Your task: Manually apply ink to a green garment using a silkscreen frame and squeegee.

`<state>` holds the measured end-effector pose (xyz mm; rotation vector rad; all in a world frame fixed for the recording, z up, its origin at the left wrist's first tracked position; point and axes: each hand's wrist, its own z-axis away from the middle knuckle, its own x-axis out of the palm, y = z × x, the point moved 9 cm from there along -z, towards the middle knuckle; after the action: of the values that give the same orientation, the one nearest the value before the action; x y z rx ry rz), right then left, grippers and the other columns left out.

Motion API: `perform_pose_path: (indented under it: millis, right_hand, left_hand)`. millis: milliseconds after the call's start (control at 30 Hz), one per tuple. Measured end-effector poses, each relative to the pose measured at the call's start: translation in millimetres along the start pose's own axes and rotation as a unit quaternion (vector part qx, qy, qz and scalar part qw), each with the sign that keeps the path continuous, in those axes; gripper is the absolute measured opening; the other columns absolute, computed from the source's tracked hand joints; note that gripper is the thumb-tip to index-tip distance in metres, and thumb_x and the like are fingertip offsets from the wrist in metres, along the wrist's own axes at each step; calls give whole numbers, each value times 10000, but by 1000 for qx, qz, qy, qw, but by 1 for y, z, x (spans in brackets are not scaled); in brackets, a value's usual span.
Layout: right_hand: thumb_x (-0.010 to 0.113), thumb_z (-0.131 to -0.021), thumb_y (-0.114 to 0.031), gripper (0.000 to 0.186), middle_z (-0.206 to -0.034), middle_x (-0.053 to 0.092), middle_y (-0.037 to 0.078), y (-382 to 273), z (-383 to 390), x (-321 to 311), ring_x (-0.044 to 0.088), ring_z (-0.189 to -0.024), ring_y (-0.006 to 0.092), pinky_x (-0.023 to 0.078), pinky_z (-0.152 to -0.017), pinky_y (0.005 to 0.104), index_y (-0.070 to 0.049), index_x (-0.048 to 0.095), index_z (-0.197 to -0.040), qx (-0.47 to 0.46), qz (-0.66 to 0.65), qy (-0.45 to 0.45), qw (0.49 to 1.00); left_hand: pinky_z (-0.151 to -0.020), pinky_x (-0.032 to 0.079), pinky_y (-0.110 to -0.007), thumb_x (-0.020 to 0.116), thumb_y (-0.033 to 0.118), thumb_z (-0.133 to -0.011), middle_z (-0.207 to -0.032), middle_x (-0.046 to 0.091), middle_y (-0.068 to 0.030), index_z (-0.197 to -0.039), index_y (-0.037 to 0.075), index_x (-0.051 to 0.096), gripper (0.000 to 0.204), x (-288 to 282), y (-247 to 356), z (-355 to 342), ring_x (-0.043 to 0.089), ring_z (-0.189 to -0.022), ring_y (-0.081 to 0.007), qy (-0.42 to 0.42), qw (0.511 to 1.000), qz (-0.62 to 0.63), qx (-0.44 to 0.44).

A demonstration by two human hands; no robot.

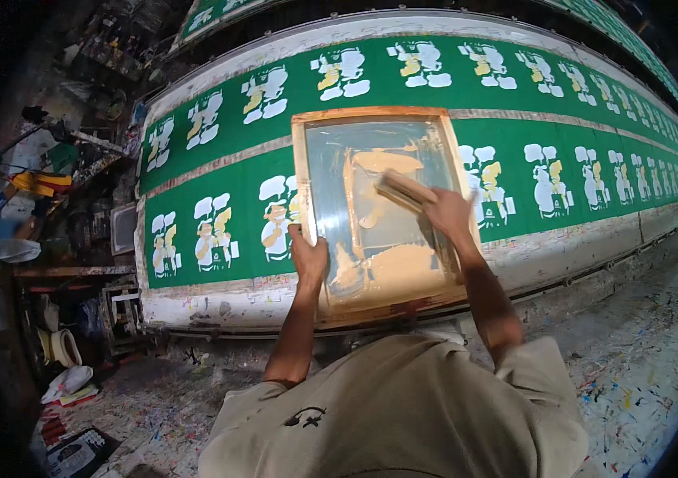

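Observation:
A wooden-framed printing screen [371, 114] lies on green fabric [246, 187] printed with white and yellow figures. Peach-coloured ink [402, 267] is smeared across its mesh, thickest near the close end. My right hand [449, 213] grips a wooden squeegee [406, 191], tilted over the middle of the mesh; its blade edge looks slightly blurred. On the left side bar of the screen, my left hand [308, 251] is closed, thumb and fingers around the wood. Just left of that hand, one printed figure [275, 227] carries peach patches like the ink.
The long print table [219, 309] curves away to the right with two rows of printed figures. Cluttered shelves [76, 271] stand at the left. A white bag [66, 382] lies on the paint-spattered floor [633, 350]. More printed green fabric [625, 32] shows beyond the table.

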<state>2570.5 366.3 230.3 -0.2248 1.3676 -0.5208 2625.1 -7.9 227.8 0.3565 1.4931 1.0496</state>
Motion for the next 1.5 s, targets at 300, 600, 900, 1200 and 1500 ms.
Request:
perform_pose_path:
  millis: [300,600,900,1200,1500]
  right_hand:
    - [654,-785,-122,192,-652,625,85,318,-2,-78,578,-555,182,452,-527,345,57,696,-840,219,-351,48,909]
    - [651,-790,-68,248,-852,686,89,411,47,-90,607,-721,189,501,-680,355,66,686,-996,208,-455,41,865]
    - [730,-803,-123,388,-986,691,133,266,79,-126,668,-874,319,528,-785,417,-86,679,-1185,-138,150,154,967]
    - [697,-804,-186,178,-883,726,147,157,-149,-90,704,-861,350,530,-758,493,-129,763,-959,-258,80,62,961]
    - [757,-724,-114,294,-988,703,52,213,78,-68,667,-915,271,512,-797,419,-112,688,-1010,-257,58,153,952]
  left_hand:
    - [-920,518,-493,692,102,-844,-1096,702,-270,-1280,28,476,493,183,64,39,690,-1043,-452,37,991,119,50]
    - [-964,435,-533,672,120,-880,-1178,565,-303,-1228,-19,521,404,231,105,110,546,-1127,-477,17,994,-47,99]
    - [-986,415,-544,767,228,-837,-1163,523,-269,-1257,-59,519,565,236,150,131,524,-1090,-450,-46,984,15,170]
    - [-860,490,-517,690,314,-921,-1073,666,-250,-1049,9,634,335,343,261,12,614,-1027,-459,-61,941,-45,330]
    - [-914,451,-497,702,382,-889,-1219,669,-186,-1239,5,635,519,293,173,220,618,-1107,-392,-141,925,-55,347]
